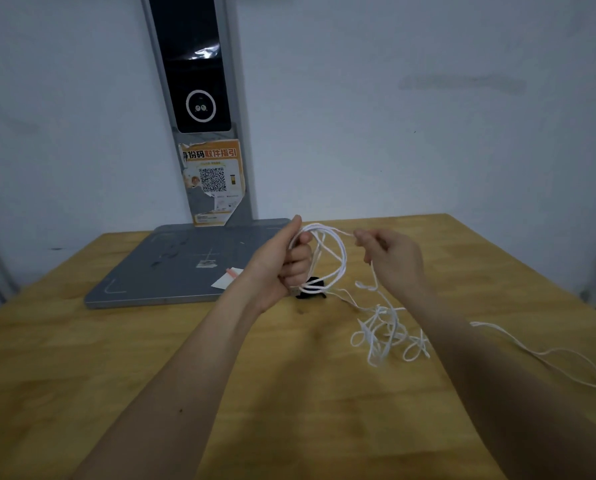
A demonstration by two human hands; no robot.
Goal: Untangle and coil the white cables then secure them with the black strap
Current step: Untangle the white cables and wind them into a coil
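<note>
Pale blue-grey walls meet behind a wooden surface (151, 358) with a yellowish grain. Both forearms reach forward from the lower edge of the view, bare to the elbow. The left hand (282, 265) is raised above the surface, thumb pointing up and away, its fingers (298, 263) clenched round several loops of the white cable (341, 261), which hang as a rough coil to the right of the fist. The right hand (393, 258) is held level with it and just beside the coil, back of the hand toward the camera, its fingers pinching one strand that runs across from the coil and then drops down to the surface. There the rest of the cable lies in a loose tangle near the right forearm, with one long loop trailing off to the right. The black strap (312, 289) lies on the surface directly below the coil, partly hidden by it. Behind stands a grey stand (172, 268) with a flat base and an upright post carrying a dark panel. An orange sticker (213, 181) on the post bears a QR code and Chinese writing, of which "取件指引" can be read.
</note>
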